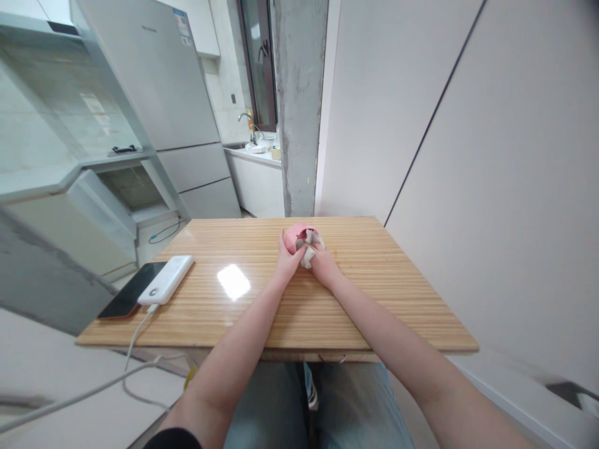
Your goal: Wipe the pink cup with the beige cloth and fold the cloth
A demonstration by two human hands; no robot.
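One flat black rectangular device (pixel 124 296) lies partly under a white plastic power bank (pixel 171 277). Tall grey fridge (pixel 154 93): logo and blue-white sticker (pixel 181 25) too small to read. Mid-desk (pixel 397 268), left hand (pixel 287 259) grips a pink rounded thing (pixel 292 235); right hand (pixel 324 264)'s at the crumpled white cloth (pixel 307 257) in its opening, fingertips hidden, can't tell if gripping.

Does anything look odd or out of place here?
The concrete column beyond the table: its bare, patchy gray surface looks unfinished beside the smooth white panel. No spill shows near the pink object.
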